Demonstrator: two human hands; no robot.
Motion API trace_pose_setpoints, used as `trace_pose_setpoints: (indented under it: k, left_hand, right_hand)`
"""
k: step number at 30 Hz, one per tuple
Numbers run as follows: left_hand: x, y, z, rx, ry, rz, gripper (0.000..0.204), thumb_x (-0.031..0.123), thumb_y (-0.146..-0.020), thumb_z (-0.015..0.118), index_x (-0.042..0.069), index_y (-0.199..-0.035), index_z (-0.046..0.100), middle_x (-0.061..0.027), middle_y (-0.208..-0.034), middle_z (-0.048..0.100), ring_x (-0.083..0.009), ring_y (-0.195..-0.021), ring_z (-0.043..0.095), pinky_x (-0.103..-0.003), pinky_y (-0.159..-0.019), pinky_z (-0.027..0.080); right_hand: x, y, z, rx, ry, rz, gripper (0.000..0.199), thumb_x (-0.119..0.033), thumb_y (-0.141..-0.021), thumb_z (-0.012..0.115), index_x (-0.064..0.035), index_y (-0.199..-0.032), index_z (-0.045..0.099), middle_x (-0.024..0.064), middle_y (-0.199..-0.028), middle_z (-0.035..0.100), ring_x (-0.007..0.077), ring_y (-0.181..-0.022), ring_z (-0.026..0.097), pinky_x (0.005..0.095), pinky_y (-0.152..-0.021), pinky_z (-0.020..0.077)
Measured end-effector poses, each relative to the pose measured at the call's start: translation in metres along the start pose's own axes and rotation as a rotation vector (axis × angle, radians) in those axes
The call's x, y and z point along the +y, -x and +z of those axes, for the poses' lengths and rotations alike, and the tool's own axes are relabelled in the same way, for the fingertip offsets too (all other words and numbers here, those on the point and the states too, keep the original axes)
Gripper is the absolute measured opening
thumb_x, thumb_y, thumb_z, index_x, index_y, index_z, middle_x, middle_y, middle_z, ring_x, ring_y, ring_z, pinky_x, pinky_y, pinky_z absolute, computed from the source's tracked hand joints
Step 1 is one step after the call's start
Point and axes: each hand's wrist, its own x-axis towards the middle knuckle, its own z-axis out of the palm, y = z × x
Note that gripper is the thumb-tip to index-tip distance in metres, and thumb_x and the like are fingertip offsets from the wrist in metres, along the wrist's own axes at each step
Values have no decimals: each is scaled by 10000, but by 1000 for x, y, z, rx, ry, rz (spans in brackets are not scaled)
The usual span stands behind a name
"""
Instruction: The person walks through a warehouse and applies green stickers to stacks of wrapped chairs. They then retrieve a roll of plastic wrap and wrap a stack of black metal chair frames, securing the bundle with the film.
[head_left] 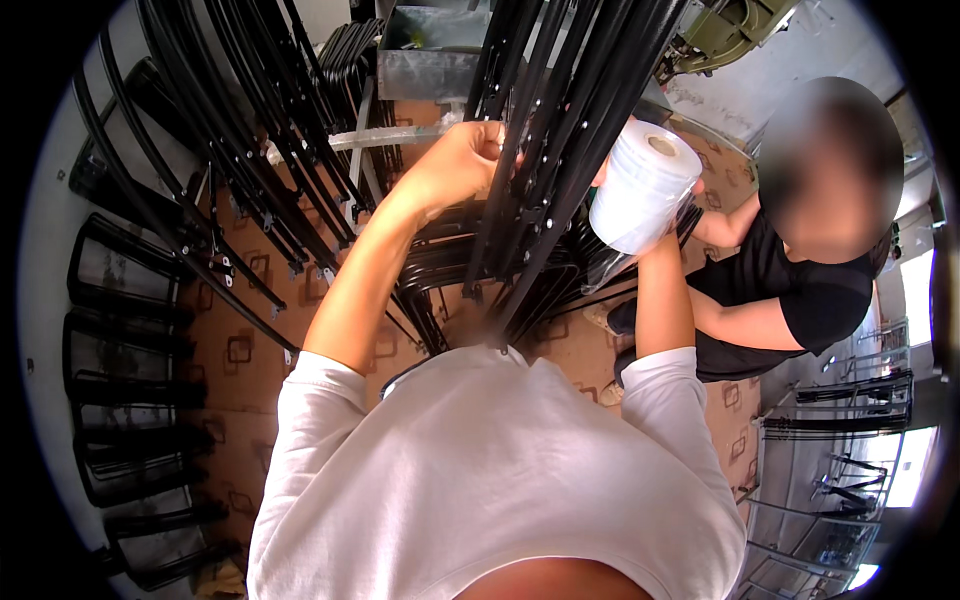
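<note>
A bundle of black metal tube frames [545,150] stands upright in front of me, with small bolts and brackets along the tubes. At its left side is my left hand [462,165], fingers curled closed against the tubes; what lies in them is hidden. My right hand [658,246] grips a roll of clear stretch film [645,185] on the bundle's right side. The roll covers most of that hand, and loose film hangs below it. Its cardboard core shows at the top end.
At the right, a person in black [825,300] sits or crouches close by, one arm reaching toward the bundle. More black frames [235,130] lean at the left, with a strip of film [390,136] across them. A grey metal bin [430,75] stands behind. Chair-like frames [130,370] line the left wall.
</note>
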Motion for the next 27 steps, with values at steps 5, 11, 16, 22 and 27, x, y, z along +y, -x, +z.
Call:
trace_pose_setpoints:
  k: [5, 11, 16, 22, 27]
  left_hand:
    - [-11, -15, -20, -190, -68, 88, 149, -84, -723, 538, 2, -834, 584, -21, -673, 589, -48, -604, 531, -183, -509, 397]
    - [-7, -14, -17, 88, -943, 242, 57, 48, -760, 560, 26, -796, 599, -131, -692, 622, -220, -680, 629, -341, -535, 458]
    - [6, -22, -18, 458, -1293, 160, 161, 193, -811, 560, 47, -754, 594, -150, -719, 624, -279, -696, 628, -397, -568, 482]
    - [-31, -30, -25, 165, -240, 524, 562, 215, -823, 594, 21, -1278, 328, -182, -1220, 454, -230, -1147, 430, -357, -967, 340]
    - [-39, -33, -6, 179, -128, 404, 576, 128, -774, 656, 4, -1249, 354, -143, -1129, 521, -191, -1054, 497, -323, -910, 393]
  right_hand:
    - [6, -3, 11, 52, -66, -45, 1182, -626, -431, 756, 110, -1212, 261, 299, -920, 550, 379, -886, 574, 395, -719, 498]
    - [3, 0, 15, 152, -31, -22, 1176, -614, -428, 763, 121, -1207, 276, 305, -916, 550, 385, -890, 573, 407, -722, 498]
    - [8, -8, 11, 151, 23, -33, 1129, -619, -446, 750, 127, -1178, 323, 291, -881, 568, 361, -845, 595, 397, -728, 505]
    - [30, 3, 32, 411, 15, -97, 1081, -612, -432, 753, 103, -1157, 390, 249, -863, 588, 335, -818, 607, 402, -738, 506]
    - [31, 19, 60, 524, -4, -110, 1015, -529, -483, 753, 73, -1213, 383, 204, -1207, 465, 323, -827, 587, 414, -762, 481]
